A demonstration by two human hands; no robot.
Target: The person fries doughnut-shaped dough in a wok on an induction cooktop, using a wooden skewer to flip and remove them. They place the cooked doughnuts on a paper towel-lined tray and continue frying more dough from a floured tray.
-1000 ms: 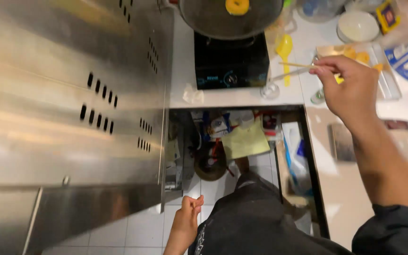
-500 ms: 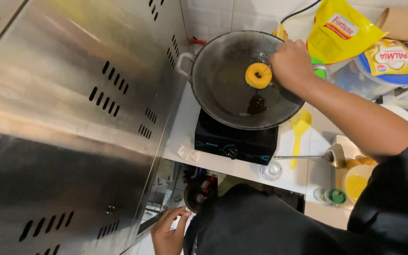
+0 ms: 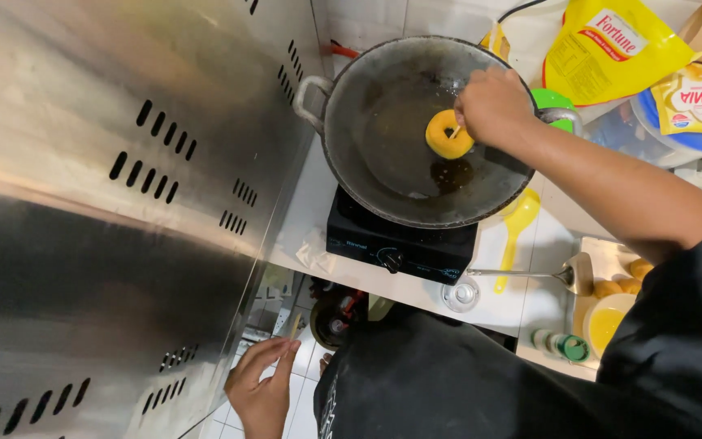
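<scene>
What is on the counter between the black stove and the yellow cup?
In the head view, a yellow plastic spoon and a metal ladle lie on the white counter between the black stove and the yellow cup.

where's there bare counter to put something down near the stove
A bare white strip lies left of the stove, against the steel panel. A smaller patch sits right of it, between the yellow spatula and ladle. The far right corner is packed with yellow bags.
</scene>
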